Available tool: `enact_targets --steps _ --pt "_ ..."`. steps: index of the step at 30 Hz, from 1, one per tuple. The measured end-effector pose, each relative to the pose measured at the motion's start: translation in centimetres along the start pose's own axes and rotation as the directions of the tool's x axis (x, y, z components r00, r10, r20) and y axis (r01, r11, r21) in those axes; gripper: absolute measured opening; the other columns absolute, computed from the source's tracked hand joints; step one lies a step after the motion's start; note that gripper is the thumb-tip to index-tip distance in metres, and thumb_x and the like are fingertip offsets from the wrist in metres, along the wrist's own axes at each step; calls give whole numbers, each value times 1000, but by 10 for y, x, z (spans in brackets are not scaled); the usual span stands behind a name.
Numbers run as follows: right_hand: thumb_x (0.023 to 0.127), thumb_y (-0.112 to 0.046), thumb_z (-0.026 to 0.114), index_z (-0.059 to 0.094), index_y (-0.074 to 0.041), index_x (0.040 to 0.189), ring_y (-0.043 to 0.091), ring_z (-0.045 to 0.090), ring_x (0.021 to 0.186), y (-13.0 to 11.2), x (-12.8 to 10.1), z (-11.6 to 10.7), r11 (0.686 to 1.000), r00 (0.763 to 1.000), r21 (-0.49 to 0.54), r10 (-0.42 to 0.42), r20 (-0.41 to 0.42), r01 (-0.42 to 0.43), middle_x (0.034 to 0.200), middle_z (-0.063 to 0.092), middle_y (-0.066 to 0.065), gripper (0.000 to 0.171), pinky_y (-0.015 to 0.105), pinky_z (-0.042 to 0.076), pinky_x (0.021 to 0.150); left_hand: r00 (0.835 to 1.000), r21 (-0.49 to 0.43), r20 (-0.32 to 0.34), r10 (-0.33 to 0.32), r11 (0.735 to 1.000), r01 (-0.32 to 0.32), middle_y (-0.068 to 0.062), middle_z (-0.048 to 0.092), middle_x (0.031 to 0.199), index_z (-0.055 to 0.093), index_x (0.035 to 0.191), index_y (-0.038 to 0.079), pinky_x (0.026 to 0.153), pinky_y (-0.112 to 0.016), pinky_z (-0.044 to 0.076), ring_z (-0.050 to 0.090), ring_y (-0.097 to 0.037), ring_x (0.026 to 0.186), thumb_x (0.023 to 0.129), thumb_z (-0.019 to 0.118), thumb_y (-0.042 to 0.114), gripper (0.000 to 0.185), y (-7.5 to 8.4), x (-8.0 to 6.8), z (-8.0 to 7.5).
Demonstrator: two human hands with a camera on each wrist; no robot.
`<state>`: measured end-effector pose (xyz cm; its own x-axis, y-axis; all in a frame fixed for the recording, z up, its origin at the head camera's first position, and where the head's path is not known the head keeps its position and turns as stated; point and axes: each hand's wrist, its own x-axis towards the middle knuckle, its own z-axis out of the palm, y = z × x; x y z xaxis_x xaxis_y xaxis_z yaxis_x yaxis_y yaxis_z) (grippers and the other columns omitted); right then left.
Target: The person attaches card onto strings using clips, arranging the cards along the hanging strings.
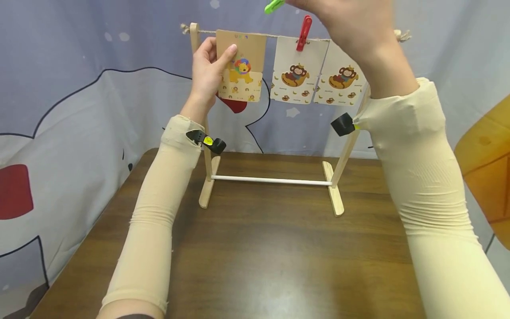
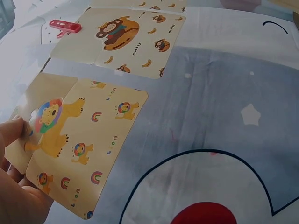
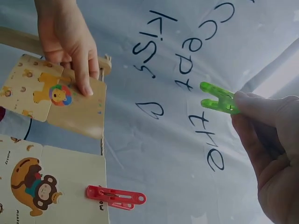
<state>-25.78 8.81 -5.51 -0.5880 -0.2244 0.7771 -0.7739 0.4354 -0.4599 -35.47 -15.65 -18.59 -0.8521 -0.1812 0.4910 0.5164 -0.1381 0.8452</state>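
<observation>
My left hand (image 1: 207, 73) holds a tan lion card (image 1: 241, 91) against the rope (image 1: 272, 36), thumb on its front and fingers behind. In the right wrist view the card's top edge lies along the rope near its left end. My right hand (image 3: 275, 149) pinches a green clothespin (image 3: 218, 98) between thumb and index finger, raised above the rope and apart from the card. A red clothespin (image 1: 304, 33) grips the top of the middle monkey card (image 1: 284, 64). Another monkey card (image 1: 338, 93) hangs to its right, its top right part hidden by my right forearm.
The rope runs between two wooden posts (image 1: 207, 155) standing on wooden feet (image 1: 336, 201). A white rod (image 1: 271, 180) joins them low down. The stand is at the back of a brown table (image 1: 263, 248), before a printed curtain (image 1: 147, 102).
</observation>
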Motion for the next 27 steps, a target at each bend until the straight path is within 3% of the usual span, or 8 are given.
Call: enact_targets --steps 5,13,17,22,24,27 --pt "85 -36 83 76 -29 110 1 52 100 5 13 5 990 988 -41 139 72 -136 108 68 -14 27 16 35 96 1000 4 -3 -5 1000 5 -6 69 103 64 105 10 83 -31 48 63 -19 94 91 77 14 20 -3 0 -1" --pt "90 -37 76 73 -30 113 1 47 107 10 29 26 970 952 -87 239 194 -226 118 62 -14 24 19 30 101 1000 12 -14 -6 1000 6 -5 69 101 64 104 11 84 -30 47 63 -19 94 91 77 15 19 -10 -2 -5" --pt "93 -38 73 71 -29 104 3 43 102 15 36 36 964 936 -153 250 248 -217 110 60 -15 14 21 29 97 1000 11 -15 -2 1000 2 -5 70 102 64 105 11 84 -30 48 63 -19 94 91 77 15 19 -11 -1 -5" --pt "99 -38 65 65 -29 94 6 41 91 26 45 44 950 919 -290 210 332 -113 96 59 -16 10 24 31 88 1000 6 -12 4 1000 -3 -6 70 103 63 105 10 84 -30 48 64 -19 94 92 76 15 19 -10 -1 -3" --pt "100 -37 63 62 -30 93 6 42 90 31 47 46 946 909 -301 228 350 -122 99 61 -14 10 24 31 86 1000 2 -11 2 1000 -2 -6 69 104 63 105 10 84 -31 48 63 -19 94 92 76 15 19 -10 0 -1" --pt "100 -30 64 63 -25 93 8 46 91 40 48 50 955 912 -269 218 347 -125 102 64 -10 9 24 34 85 1000 6 -5 -2 1000 2 -6 69 104 63 106 10 85 -30 48 63 -19 95 92 76 15 20 -10 1 2"
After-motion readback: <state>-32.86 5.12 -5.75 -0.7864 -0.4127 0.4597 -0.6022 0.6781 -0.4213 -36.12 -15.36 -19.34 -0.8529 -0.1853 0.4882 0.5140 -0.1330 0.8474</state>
